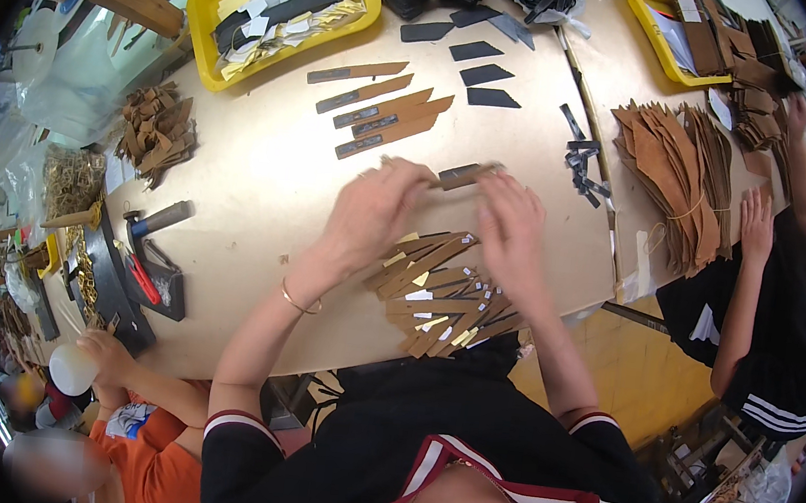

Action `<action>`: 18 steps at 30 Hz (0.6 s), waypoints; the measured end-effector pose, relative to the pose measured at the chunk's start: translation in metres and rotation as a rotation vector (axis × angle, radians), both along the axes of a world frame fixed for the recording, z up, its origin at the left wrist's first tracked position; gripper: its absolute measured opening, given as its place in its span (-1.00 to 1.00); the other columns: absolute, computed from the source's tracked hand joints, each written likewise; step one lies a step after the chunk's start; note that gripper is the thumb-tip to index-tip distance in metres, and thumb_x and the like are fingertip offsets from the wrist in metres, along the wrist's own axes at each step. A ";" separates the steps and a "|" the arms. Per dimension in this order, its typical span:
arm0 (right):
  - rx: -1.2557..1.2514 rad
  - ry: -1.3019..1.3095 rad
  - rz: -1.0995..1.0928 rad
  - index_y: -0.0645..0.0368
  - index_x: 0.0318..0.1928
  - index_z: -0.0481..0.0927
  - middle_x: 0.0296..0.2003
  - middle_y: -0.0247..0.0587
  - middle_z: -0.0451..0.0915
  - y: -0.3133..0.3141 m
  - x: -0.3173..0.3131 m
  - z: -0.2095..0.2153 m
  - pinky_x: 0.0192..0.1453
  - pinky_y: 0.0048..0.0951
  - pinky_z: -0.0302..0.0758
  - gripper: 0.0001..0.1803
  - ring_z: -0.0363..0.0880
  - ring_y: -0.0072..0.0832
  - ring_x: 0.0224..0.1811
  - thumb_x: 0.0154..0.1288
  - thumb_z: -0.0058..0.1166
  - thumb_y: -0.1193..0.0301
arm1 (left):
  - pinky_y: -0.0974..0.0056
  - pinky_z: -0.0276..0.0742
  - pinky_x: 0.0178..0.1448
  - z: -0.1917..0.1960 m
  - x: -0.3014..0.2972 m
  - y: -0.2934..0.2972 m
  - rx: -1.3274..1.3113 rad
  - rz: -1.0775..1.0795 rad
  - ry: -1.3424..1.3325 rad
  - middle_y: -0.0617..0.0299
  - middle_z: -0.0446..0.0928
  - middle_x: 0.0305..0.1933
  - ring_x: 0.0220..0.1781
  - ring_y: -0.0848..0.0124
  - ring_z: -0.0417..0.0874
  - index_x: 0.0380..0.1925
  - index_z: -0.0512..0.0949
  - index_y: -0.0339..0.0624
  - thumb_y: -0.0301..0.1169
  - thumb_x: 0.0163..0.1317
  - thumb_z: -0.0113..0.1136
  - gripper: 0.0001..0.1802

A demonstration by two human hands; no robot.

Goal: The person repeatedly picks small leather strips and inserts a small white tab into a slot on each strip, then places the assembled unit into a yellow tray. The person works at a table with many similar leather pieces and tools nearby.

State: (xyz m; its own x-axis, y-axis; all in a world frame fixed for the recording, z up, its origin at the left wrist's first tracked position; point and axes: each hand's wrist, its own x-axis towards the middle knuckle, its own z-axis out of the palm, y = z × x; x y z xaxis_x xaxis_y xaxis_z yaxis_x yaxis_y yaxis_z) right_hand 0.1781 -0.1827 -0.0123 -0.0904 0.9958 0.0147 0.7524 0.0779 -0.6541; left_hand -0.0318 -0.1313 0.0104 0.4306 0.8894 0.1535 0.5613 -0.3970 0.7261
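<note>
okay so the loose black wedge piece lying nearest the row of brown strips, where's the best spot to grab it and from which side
Probably by its wide end, from above. The black wedge piece lies flat on the table, so fingers would likely have to pinch an edge. Its right side faces bare table, apart from the brown strips, while the tip narrows to a point.

The person wears a black short-sleeved top — its cuffs, at lower centre of the frame, are edged in dark red and white stripes, and the same striped trim lines the neckline at the bottom edge. A thin gold bangle (299, 302) circles the left wrist.
</note>
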 end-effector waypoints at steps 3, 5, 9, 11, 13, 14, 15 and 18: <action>-0.317 1.081 -0.117 0.23 0.38 0.32 0.19 -0.03 0.56 0.016 0.019 0.007 0.40 -0.20 0.29 -0.47 0.48 -0.28 0.29 0.57 -0.14 0.18 | 0.29 0.53 -0.28 0.004 0.016 -0.014 -0.155 -0.035 -0.153 0.13 0.62 -0.29 -0.37 0.29 0.64 -0.15 0.61 -0.23 -0.54 0.38 0.14 -0.89; -0.495 1.381 -0.033 0.25 0.35 0.34 0.13 -0.05 0.58 0.023 0.032 0.013 0.26 -0.35 0.41 -0.51 0.52 -0.40 0.21 0.53 -0.04 0.29 | 0.38 0.51 -0.34 0.003 0.021 -0.018 -0.287 0.008 -0.231 0.19 0.63 -0.35 -0.44 0.52 0.60 -0.12 0.65 -0.28 -0.51 0.40 0.15 -0.86; -0.319 0.907 0.068 0.29 0.29 0.40 -0.03 -0.16 0.62 0.024 0.027 0.012 0.01 -0.54 0.53 -0.48 0.58 -0.58 0.02 0.36 0.20 0.51 | 0.46 0.52 -0.39 -0.008 0.022 -0.010 -0.591 0.198 -0.371 0.24 0.64 -0.37 -0.46 0.62 0.58 -0.13 0.67 -0.35 -0.48 0.38 0.21 -0.84; -0.270 0.722 0.020 0.28 0.20 0.47 -0.13 -0.20 0.67 0.030 0.019 0.006 -0.07 -0.55 0.56 -0.50 0.61 -0.62 -0.10 0.26 0.28 0.55 | 0.49 0.53 -0.41 -0.011 0.018 -0.008 -0.681 0.264 -0.376 0.24 0.65 -0.37 -0.47 0.64 0.59 -0.13 0.67 -0.37 -0.46 0.37 0.24 -0.82; -0.214 0.649 0.011 0.26 0.14 0.53 -0.23 -0.24 0.69 0.038 0.013 0.001 -0.13 -0.55 0.57 -0.54 0.62 -0.63 -0.20 0.22 0.32 0.56 | 0.50 0.56 -0.40 -0.013 0.018 -0.005 -0.675 0.310 -0.412 0.22 0.66 -0.38 -0.47 0.64 0.60 -0.14 0.67 -0.38 -0.46 0.36 0.26 -0.81; -0.191 0.660 0.004 0.24 0.12 0.55 -0.28 -0.26 0.69 0.041 0.010 0.000 -0.15 -0.54 0.58 -0.56 0.63 -0.63 -0.23 0.22 0.31 0.55 | 0.50 0.57 -0.40 -0.014 0.019 -0.004 -0.673 0.330 -0.435 0.21 0.66 -0.38 -0.47 0.63 0.60 -0.14 0.67 -0.39 -0.45 0.36 0.27 -0.80; -0.184 0.664 -0.017 0.22 0.10 0.57 -0.33 -0.28 0.69 0.044 0.008 0.000 -0.18 -0.54 0.58 -0.58 0.63 -0.63 -0.27 0.22 0.31 0.54 | 0.50 0.59 -0.38 -0.015 0.019 -0.004 -0.682 0.351 -0.465 0.21 0.66 -0.38 -0.47 0.63 0.61 -0.14 0.67 -0.40 -0.45 0.35 0.27 -0.80; -0.194 0.618 0.008 0.20 0.08 0.58 -0.33 -0.26 0.69 0.049 0.011 0.005 -0.17 -0.53 0.58 -0.61 0.63 -0.61 -0.28 0.23 0.29 0.55 | 0.49 0.62 -0.35 -0.017 0.024 -0.004 -0.703 0.394 -0.561 0.21 0.67 -0.38 -0.47 0.61 0.62 -0.14 0.66 -0.42 -0.46 0.34 0.28 -0.79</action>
